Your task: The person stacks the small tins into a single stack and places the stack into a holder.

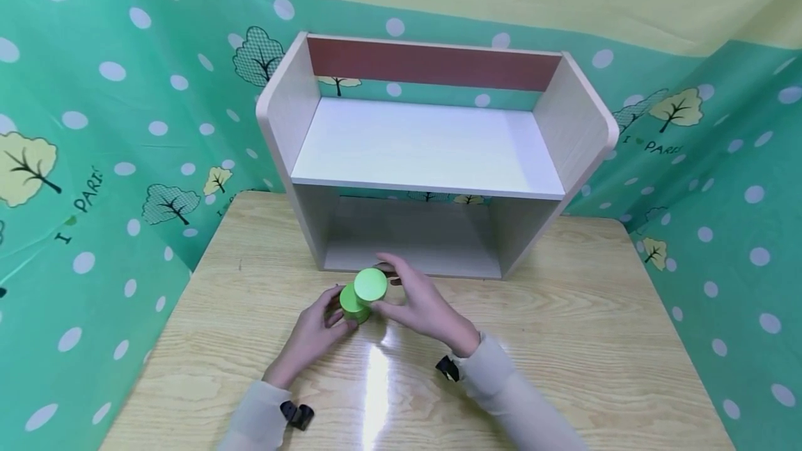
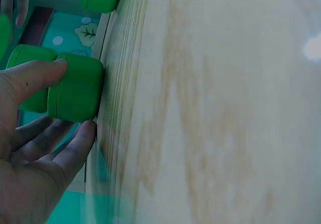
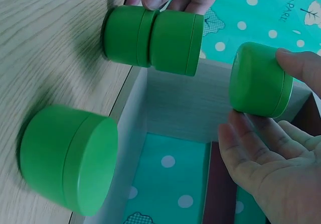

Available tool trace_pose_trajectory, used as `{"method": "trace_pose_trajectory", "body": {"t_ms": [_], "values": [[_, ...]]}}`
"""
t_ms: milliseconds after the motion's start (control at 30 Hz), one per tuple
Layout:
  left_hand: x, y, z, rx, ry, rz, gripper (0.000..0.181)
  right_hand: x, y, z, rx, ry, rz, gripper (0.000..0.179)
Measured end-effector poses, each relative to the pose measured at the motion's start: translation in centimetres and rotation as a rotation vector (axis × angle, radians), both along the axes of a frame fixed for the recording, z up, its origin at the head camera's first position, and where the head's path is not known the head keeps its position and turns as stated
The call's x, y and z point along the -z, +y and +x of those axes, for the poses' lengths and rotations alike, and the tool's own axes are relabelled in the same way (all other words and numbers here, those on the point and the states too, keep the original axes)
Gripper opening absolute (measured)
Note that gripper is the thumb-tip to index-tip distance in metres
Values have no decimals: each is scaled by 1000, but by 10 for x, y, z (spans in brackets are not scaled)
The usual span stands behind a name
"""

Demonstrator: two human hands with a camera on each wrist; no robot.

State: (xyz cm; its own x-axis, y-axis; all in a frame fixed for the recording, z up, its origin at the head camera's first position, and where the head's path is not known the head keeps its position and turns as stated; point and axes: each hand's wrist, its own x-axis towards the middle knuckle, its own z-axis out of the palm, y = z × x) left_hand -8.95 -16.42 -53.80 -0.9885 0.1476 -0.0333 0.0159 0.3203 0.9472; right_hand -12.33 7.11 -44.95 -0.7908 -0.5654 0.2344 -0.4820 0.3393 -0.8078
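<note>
Two small green lidded jars stand stacked on the table, the lower jar [image 3: 123, 35] under the upper jar [image 3: 175, 43]. My left hand [image 1: 313, 333] holds this stack from the left, thumb on one side near the seam and fingers on the other. Above the stack, my right hand [image 1: 429, 308] grips a third green jar [image 3: 258, 81] between thumb and fingers; in the right wrist view a gap shows between it and the stack. Another green jar [image 3: 55, 156] stands alone on the table, mostly hidden by the right hand in the head view.
A two-level wooden shelf [image 1: 426, 148] with a dark red back rail [image 1: 435, 61] stands behind the hands on the wood-grain table [image 1: 595, 339]. Green dotted cloth [image 1: 125, 124] hangs around the back and sides.
</note>
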Motion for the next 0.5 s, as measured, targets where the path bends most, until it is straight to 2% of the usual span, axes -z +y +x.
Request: {"method": "trace_pose_trajectory", "body": {"t_ms": [233,500], "values": [[3,-5,0,34,21,19,71,1,-9,-2,-1,-10,8,80],[4,-4,0,13,-8,24,74,9,-17,-4,-24,-45,18,79]]}}
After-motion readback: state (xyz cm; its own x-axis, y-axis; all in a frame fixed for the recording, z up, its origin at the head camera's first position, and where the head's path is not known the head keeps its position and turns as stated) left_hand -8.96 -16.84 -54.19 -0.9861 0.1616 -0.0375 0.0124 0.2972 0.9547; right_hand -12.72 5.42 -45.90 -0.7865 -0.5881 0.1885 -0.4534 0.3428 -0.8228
